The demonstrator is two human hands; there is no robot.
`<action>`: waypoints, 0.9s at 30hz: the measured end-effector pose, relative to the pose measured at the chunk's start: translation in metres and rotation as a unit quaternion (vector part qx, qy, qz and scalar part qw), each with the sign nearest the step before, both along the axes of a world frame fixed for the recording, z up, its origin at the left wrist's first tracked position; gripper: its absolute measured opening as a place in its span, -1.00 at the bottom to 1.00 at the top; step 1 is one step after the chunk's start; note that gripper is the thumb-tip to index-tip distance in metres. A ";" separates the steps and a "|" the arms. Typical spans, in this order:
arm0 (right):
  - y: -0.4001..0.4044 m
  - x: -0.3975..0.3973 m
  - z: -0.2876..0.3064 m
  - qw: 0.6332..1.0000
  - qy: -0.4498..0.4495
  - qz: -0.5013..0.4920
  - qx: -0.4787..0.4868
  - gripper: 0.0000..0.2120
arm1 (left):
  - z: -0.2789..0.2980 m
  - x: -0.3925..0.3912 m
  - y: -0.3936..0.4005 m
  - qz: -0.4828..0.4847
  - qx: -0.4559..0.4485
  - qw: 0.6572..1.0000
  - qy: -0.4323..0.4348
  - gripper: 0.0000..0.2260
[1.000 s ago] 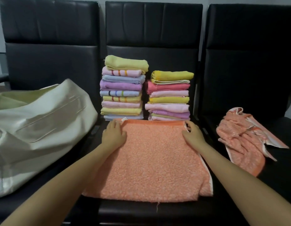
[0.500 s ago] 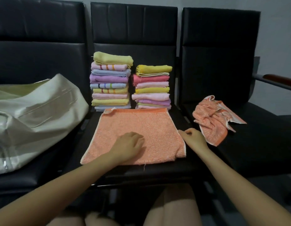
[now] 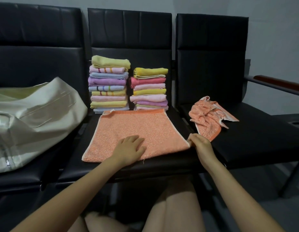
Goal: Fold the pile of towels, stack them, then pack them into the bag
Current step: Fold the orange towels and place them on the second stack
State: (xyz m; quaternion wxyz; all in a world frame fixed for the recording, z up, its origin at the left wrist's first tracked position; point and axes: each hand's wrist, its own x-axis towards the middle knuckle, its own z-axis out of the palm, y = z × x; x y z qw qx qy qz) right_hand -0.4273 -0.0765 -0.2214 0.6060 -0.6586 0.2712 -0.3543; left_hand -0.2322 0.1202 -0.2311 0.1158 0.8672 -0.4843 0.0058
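On the middle seat [image 3: 162,166] of a row of black padded chairs, an orange towel [image 3: 137,133] lies spread flat, its far edge touching the foot of two stacks of folded towels. The taller stack [image 3: 109,84] stands on the left, the shorter stack [image 3: 149,89] just beside it on the right, both against the chair back.

The person's left hand [image 3: 129,149] rests palm-down on the towel near its front edge, fingers loosely spread and pressing the cloth to the seat. The right hand [image 3: 199,144] is at the towel's near right corner, fingers curled in and pinching the hem there.

The towel's long axis runs left to right across the seat, so the next fold, I would judge, carries that pinched right corner across toward the left, over the pinning hand. The right hand is the one placed to lead; the left sits near the middle, about where a crease would fall.

One crumpled orange towel [image 3: 210,117] waits on the right-hand seat, near the right hand. A pale zippered bag [image 3: 33,118] slumps on the left seat, with no towels visible in it; packing looks some way off.
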 end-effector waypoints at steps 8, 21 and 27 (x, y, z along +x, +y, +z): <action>0.014 0.008 -0.003 0.983 0.109 -0.012 -0.144 -0.82 | 0.003 -0.009 0.007 0.006 0.039 0.999 -0.001 -0.12; 0.040 0.105 -0.001 0.853 0.287 0.095 -0.426 -0.81 | 0.023 0.112 -0.022 0.140 0.017 0.990 0.021 -0.67; 0.033 0.110 -0.009 0.863 0.267 0.082 -0.420 -0.82 | 0.005 0.185 -0.020 0.229 0.061 0.971 0.015 -0.56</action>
